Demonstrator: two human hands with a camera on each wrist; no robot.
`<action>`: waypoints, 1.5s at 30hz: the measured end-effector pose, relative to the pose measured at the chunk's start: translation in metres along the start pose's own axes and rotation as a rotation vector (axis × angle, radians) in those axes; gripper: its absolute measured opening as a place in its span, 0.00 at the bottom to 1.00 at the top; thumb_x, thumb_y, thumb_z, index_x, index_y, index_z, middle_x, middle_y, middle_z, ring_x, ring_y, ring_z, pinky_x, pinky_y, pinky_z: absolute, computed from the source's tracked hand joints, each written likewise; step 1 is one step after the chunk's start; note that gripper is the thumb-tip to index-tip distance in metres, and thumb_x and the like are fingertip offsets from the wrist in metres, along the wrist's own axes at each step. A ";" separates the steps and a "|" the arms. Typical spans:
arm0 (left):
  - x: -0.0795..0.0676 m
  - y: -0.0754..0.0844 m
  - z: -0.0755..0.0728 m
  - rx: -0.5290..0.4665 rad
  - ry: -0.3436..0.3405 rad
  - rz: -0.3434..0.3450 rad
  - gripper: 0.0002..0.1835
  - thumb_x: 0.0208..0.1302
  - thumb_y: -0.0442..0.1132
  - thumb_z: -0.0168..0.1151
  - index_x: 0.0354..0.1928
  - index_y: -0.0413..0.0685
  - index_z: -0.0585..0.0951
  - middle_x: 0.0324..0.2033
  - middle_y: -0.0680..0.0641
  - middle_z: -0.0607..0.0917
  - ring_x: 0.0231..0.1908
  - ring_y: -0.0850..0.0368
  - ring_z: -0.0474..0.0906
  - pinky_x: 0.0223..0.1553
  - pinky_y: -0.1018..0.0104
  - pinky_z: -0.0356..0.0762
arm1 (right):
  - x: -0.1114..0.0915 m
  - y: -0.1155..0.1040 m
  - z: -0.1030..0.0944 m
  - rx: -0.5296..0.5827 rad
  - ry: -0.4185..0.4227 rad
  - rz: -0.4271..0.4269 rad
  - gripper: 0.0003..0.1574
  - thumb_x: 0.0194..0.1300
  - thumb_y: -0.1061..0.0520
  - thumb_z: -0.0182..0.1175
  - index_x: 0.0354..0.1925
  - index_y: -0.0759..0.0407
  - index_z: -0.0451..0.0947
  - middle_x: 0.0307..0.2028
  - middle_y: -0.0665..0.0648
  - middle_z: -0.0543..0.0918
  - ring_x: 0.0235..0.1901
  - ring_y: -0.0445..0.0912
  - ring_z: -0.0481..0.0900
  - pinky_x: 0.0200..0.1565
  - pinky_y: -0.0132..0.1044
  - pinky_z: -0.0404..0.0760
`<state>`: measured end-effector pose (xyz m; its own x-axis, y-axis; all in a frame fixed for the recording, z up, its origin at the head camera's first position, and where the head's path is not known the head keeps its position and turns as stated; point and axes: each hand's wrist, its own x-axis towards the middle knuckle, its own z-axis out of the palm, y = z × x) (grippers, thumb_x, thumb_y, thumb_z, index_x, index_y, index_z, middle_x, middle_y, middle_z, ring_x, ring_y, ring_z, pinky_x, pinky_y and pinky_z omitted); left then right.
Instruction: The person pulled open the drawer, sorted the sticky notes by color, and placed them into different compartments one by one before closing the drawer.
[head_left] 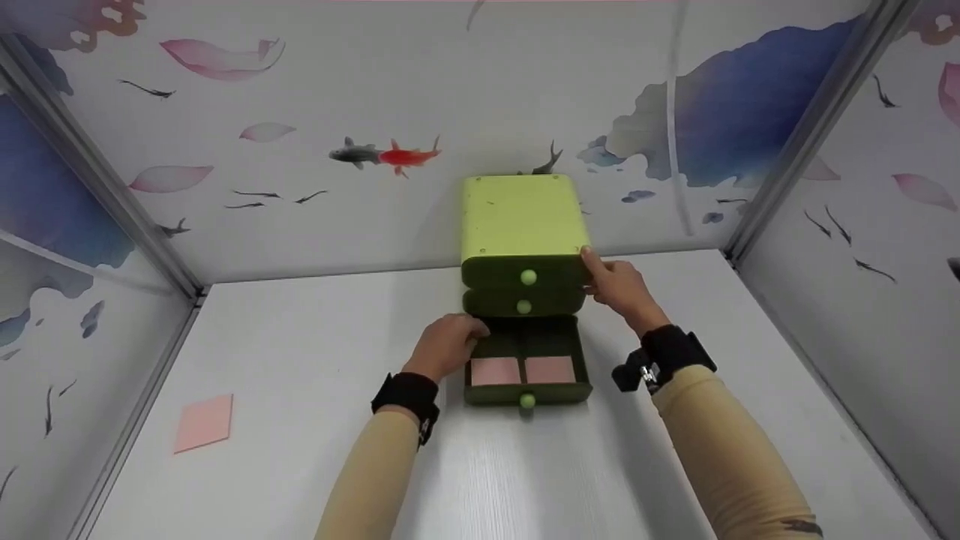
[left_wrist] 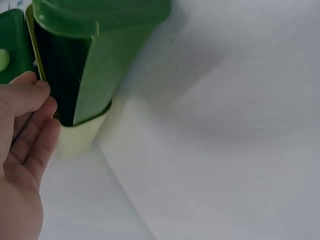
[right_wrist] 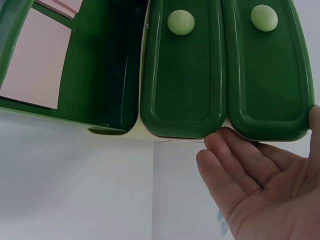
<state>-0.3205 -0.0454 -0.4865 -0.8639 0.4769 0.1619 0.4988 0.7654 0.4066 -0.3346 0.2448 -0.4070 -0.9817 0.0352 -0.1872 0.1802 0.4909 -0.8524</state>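
Observation:
A small chest of drawers point(head_left: 523, 216) with a lime-green casing stands against the back wall. Its dark green bottom drawer point(head_left: 491, 394) is pulled out, while the top drawer point(right_wrist: 270, 85) and middle drawer point(right_wrist: 187, 85) are pushed in. Two pink square pads point(head_left: 495, 370) lie side by side at the drawer's front, parted by a divider. My left hand point(head_left: 448, 343) reaches to the chest's left front edge, above the open drawer, its fingers loosely bent. On the other side, my right hand point(head_left: 624, 292) rests its thumb at the upper corner and its extended fingers along the side.
Another pink square point(head_left: 204, 424) lies on the white table point(head_left: 315, 375) at the left. Printed wall panels point(head_left: 375, 90) with metal corner posts point(head_left: 817, 127) enclose the table at the back and both sides.

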 end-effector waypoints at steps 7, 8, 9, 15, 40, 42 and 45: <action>-0.018 -0.031 -0.007 0.005 0.125 -0.011 0.11 0.65 0.30 0.59 0.42 0.48 0.88 0.40 0.49 0.89 0.44 0.52 0.84 0.46 0.59 0.82 | -0.002 -0.001 -0.003 0.000 -0.006 0.000 0.58 0.67 0.22 0.37 0.68 0.69 0.64 0.60 0.70 0.75 0.60 0.58 0.76 0.63 0.47 0.75; -0.021 -0.036 -0.008 0.003 0.134 -0.022 0.11 0.65 0.30 0.59 0.42 0.48 0.88 0.39 0.49 0.89 0.44 0.52 0.84 0.46 0.59 0.82 | -0.002 -0.001 -0.003 0.000 -0.005 0.000 0.57 0.67 0.22 0.37 0.67 0.69 0.65 0.60 0.70 0.75 0.60 0.58 0.76 0.62 0.46 0.75; -0.024 -0.041 -0.008 0.004 0.147 -0.032 0.11 0.65 0.30 0.59 0.41 0.48 0.88 0.39 0.48 0.88 0.43 0.52 0.84 0.45 0.59 0.82 | -0.002 -0.001 -0.004 -0.001 -0.002 -0.001 0.57 0.67 0.22 0.37 0.67 0.69 0.66 0.59 0.70 0.76 0.59 0.58 0.76 0.61 0.45 0.76; -0.049 -0.069 -0.013 0.019 0.180 -0.165 0.10 0.65 0.29 0.60 0.42 0.47 0.87 0.40 0.48 0.88 0.44 0.52 0.84 0.46 0.59 0.82 | -0.002 -0.001 -0.004 -0.022 0.002 -0.014 0.55 0.68 0.23 0.37 0.65 0.69 0.69 0.56 0.70 0.77 0.57 0.57 0.78 0.54 0.37 0.78; -0.176 -0.161 -0.038 0.213 0.409 -0.769 0.15 0.63 0.29 0.49 0.43 0.18 0.75 0.40 0.23 0.78 0.43 0.29 0.77 0.41 0.42 0.79 | -0.003 -0.003 -0.004 0.007 -0.027 -0.003 0.58 0.67 0.22 0.37 0.67 0.69 0.64 0.59 0.70 0.74 0.61 0.58 0.75 0.63 0.47 0.74; -0.183 -0.161 -0.039 0.225 0.425 -0.830 0.18 0.63 0.30 0.47 0.45 0.15 0.73 0.40 0.23 0.76 0.44 0.28 0.76 0.42 0.42 0.78 | -0.003 -0.003 -0.002 0.004 -0.025 -0.006 0.57 0.67 0.22 0.37 0.67 0.69 0.66 0.58 0.69 0.75 0.60 0.58 0.76 0.60 0.44 0.76; -0.191 -0.160 -0.040 0.240 0.443 -0.902 0.21 0.64 0.31 0.45 0.48 0.12 0.71 0.41 0.21 0.75 0.45 0.27 0.74 0.44 0.41 0.77 | -0.003 -0.003 0.000 -0.012 -0.027 -0.006 0.58 0.66 0.21 0.36 0.67 0.69 0.65 0.57 0.70 0.75 0.60 0.57 0.76 0.59 0.41 0.77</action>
<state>-0.2376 -0.2763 -0.5465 -0.8476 -0.4820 0.2217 -0.3886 0.8486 0.3590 -0.3323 0.2430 -0.4040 -0.9806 0.0089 -0.1958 0.1739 0.5011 -0.8478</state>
